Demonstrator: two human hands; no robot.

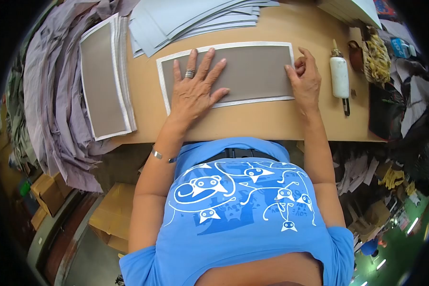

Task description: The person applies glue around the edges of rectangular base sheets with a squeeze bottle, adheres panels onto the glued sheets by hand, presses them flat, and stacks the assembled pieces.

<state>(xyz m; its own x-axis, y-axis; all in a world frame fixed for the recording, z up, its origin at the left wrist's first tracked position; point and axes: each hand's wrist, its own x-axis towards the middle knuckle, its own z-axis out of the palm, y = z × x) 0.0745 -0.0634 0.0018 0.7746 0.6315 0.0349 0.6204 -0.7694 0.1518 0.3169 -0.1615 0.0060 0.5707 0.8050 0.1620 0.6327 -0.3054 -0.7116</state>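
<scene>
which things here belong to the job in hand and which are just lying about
Likely part of the job:
white-bordered grey panel, under the left hand, right hand at its edge
stack of similar panels
perhaps the nozzle bottle

Apparently just lying about:
blue-labelled bottle
cardboard box

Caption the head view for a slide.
Left hand spread on a white-bordered taupe panel, right hand at its edge.

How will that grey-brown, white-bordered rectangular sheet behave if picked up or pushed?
The grey-brown, white-bordered rectangular sheet is probably light, looking thin and flat. It may flex if lifted by one corner, being broad for its thickness. Pushing would likely meet drag while the spread left hand lies on it.
</scene>
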